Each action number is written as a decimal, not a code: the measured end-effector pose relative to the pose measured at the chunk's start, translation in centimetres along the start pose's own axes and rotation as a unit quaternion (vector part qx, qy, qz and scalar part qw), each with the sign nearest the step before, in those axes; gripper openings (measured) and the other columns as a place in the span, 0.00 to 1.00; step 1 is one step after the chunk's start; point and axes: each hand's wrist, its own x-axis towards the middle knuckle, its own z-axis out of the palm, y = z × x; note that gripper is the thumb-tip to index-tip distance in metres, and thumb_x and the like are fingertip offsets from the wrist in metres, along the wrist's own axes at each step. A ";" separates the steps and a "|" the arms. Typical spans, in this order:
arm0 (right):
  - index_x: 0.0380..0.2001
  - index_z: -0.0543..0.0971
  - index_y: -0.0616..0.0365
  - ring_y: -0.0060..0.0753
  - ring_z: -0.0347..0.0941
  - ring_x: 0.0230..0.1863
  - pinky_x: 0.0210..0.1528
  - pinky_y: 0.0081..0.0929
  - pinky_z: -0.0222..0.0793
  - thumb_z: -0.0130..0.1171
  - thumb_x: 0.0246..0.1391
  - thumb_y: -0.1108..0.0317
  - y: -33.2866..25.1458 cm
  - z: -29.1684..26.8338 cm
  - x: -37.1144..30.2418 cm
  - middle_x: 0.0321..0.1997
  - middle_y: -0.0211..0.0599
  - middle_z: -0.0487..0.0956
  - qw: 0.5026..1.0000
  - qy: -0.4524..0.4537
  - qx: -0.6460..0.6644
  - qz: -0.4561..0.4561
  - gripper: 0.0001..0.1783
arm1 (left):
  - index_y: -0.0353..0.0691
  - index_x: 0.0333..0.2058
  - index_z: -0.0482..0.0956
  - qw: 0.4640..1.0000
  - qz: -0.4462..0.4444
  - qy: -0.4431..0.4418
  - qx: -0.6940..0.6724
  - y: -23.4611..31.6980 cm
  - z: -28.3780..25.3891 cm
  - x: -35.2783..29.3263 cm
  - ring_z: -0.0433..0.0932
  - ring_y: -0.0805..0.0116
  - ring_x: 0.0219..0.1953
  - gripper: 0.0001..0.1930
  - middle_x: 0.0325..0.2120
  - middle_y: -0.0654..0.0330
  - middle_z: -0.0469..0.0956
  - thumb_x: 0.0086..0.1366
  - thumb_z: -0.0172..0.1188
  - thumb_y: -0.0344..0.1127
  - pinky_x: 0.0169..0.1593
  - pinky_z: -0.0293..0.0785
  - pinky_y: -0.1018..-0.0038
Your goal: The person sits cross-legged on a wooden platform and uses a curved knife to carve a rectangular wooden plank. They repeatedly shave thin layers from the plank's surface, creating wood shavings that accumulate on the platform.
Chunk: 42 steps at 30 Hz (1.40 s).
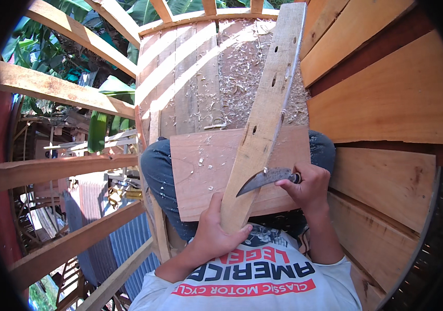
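A long wooden plank (264, 111) with several dark slots along it slants from my lap up to the far right. My left hand (215, 228) is wrapped round its near end. In my right hand (308, 187) is a knife (264, 180) with a curved, pointed dark blade, gripped by its handle. The blade lies across the plank, its tip toward the left and its edge at or close to the wood. Under the plank a flat reddish board (201, 171) rests on my legs, with a few pale chips on it.
Curled wood shavings (239, 67) cover much of the plank floor (185, 78) ahead. Wide wooden wall boards (387, 98) rise close on the right. On the left stand spaced wooden bars (66, 93), with leaves, corrugated sheets (130, 249) and stacked timber beyond and below.
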 end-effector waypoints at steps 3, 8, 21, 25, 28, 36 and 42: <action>0.12 0.70 0.61 0.49 0.67 0.14 0.17 0.35 0.60 0.57 0.41 0.27 2.8 -0.4 1.2 0.09 0.44 0.64 0.996 0.039 0.002 0.075 0.41 | 0.33 0.49 0.63 1.000 0.003 -0.014 0.020 -0.4 0.4 -1.2 0.82 0.53 0.33 0.33 0.31 0.44 0.78 0.46 0.70 0.36 0.39 0.76 0.68; 0.14 0.71 0.62 0.51 0.66 0.15 0.18 0.34 0.59 0.57 0.46 0.31 2.0 -1.1 0.5 0.10 0.46 0.65 0.987 -0.016 0.037 0.155 0.38 | 0.34 0.49 0.64 0.998 -0.034 -0.004 0.060 -0.4 0.0 -0.7 0.79 0.62 0.39 0.33 0.36 0.48 0.77 0.46 0.71 0.34 0.43 0.74 0.70; 0.09 0.67 0.56 0.40 0.68 0.12 0.15 0.30 0.60 0.57 0.35 0.24 -0.7 1.4 -1.8 0.09 0.36 0.65 0.999 0.000 -0.021 -0.045 0.41 | 0.33 0.49 0.64 0.982 0.079 0.088 0.149 0.5 -1.1 0.7 0.82 0.50 0.30 0.34 0.30 0.45 0.78 0.45 0.71 0.35 0.33 0.79 0.66; 0.10 0.66 0.56 0.41 0.67 0.13 0.15 0.31 0.59 0.55 0.35 0.22 -0.2 1.5 -1.0 0.10 0.37 0.64 0.998 0.008 -0.043 -0.045 0.42 | 0.33 0.49 0.64 0.987 0.052 0.094 0.122 0.2 -0.7 0.2 0.82 0.50 0.30 0.34 0.29 0.45 0.78 0.45 0.71 0.35 0.33 0.78 0.65; 0.11 0.65 0.57 0.43 0.66 0.13 0.16 0.32 0.58 0.52 0.37 0.21 0.3 1.6 -0.6 0.10 0.38 0.63 0.999 0.024 -0.040 -0.013 0.43 | 0.33 0.49 0.64 0.988 0.034 0.088 0.120 -0.1 -0.8 -0.1 0.82 0.49 0.31 0.34 0.29 0.44 0.79 0.44 0.71 0.36 0.33 0.78 0.65; 0.14 0.63 0.65 0.37 0.51 0.14 0.18 0.33 0.51 0.50 0.54 0.32 6.6 -1.5 1.6 0.10 0.42 0.57 0.968 0.134 -0.011 0.212 0.41 | 0.35 0.50 0.65 0.997 -0.039 -0.028 0.056 -0.9 -0.4 -1.8 0.80 0.63 0.38 0.33 0.36 0.50 0.78 0.45 0.71 0.35 0.42 0.74 0.72; 0.14 0.64 0.64 0.34 0.53 0.15 0.18 0.30 0.53 0.53 0.53 0.33 1.2 -0.7 -0.4 0.11 0.37 0.57 0.987 0.022 0.113 0.116 0.39 | 0.33 0.53 0.64 0.992 -0.028 -0.095 -0.074 -1.1 -0.9 0.5 0.75 0.66 0.42 0.35 0.40 0.53 0.75 0.47 0.70 0.35 0.48 0.70 0.72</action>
